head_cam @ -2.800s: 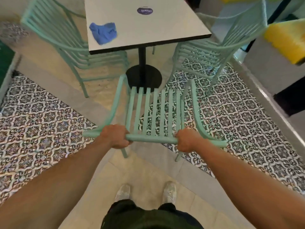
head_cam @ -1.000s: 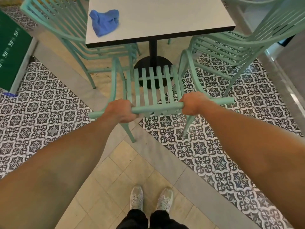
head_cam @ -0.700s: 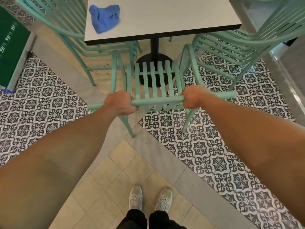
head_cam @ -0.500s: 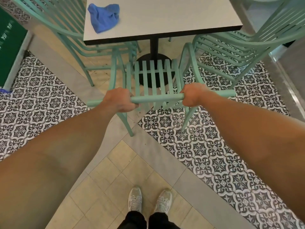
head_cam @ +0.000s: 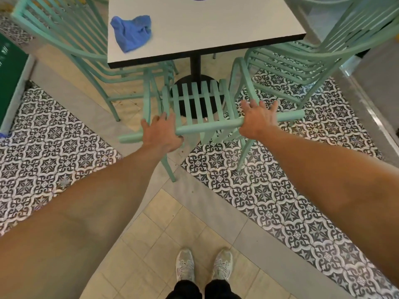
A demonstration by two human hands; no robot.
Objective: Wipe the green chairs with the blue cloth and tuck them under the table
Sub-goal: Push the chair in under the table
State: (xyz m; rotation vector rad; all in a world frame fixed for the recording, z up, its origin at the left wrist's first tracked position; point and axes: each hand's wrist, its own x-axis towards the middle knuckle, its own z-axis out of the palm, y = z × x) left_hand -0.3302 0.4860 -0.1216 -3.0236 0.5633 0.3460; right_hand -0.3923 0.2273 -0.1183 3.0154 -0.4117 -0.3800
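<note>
The near green chair [head_cam: 207, 125] stands in front of me, its slatted seat partly under the white table [head_cam: 216, 29]. My left hand [head_cam: 160, 134] rests on the left part of the chair's top rail with fingers spread. My right hand [head_cam: 257, 118] lies on the right part of the rail, fingers also spread. The crumpled blue cloth [head_cam: 131, 32] lies on the table's near left corner. A second green chair [head_cam: 71, 46] stands at the table's left side. A third green chair [head_cam: 302, 55] stands at its right side.
The table's black pedestal base [head_cam: 195, 80] sits under the near chair's seat. A green board [head_cam: 10, 72] lies on the floor at the far left. Patterned tiles and plain beige tiles cover the floor around my shoes [head_cam: 203, 266].
The near chair has slid toward the table, its seat going farther under the top. Both hands have gone from gripping the top rail to lying on it with fingers spread.
</note>
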